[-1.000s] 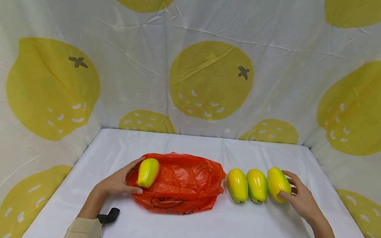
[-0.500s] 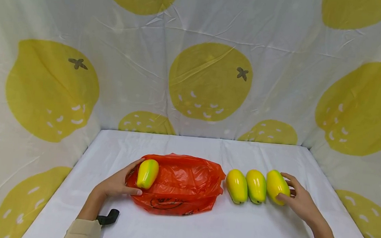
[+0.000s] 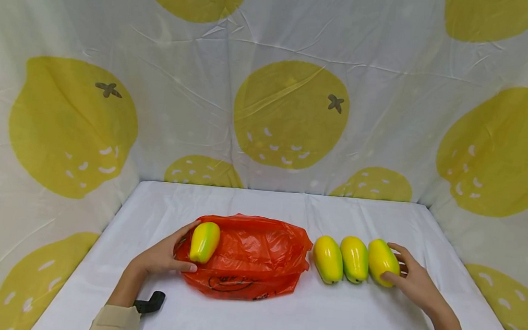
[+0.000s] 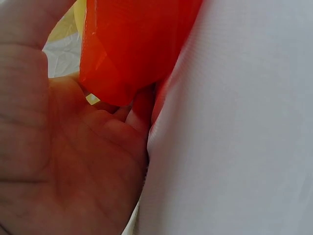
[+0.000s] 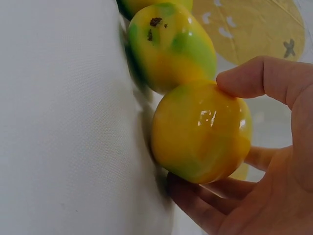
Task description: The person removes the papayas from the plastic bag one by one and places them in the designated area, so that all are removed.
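Note:
A red plastic bag [image 3: 256, 248] lies mouth up on the white table. My left hand [image 3: 162, 255] grips its left end, thumb along the near rim and fingers at the far side, partly hidden by the bag. Inside that end sits a glossy yellow-green papaya [image 3: 205, 242]. My right hand [image 3: 416, 280] holds the rightmost papaya [image 3: 380, 259]; in the right wrist view the thumb presses the top of this papaya [image 5: 200, 132] and the fingers curl under it, close to the cloth. A middle papaya [image 3: 354, 259] and another papaya [image 3: 328, 259] lie to its left.
A white cloth [image 3: 325, 327] covers the table. Behind it and at both sides hang pale curtains [image 3: 292, 115] with large yellow fruit prints. Black wrist mounts [image 3: 150, 302] are strapped to both forearms.
The rightmost papaya, in my right hand, has shifted slightly nearer to me and toward the middle papaya. My left hand and the bag stay put.

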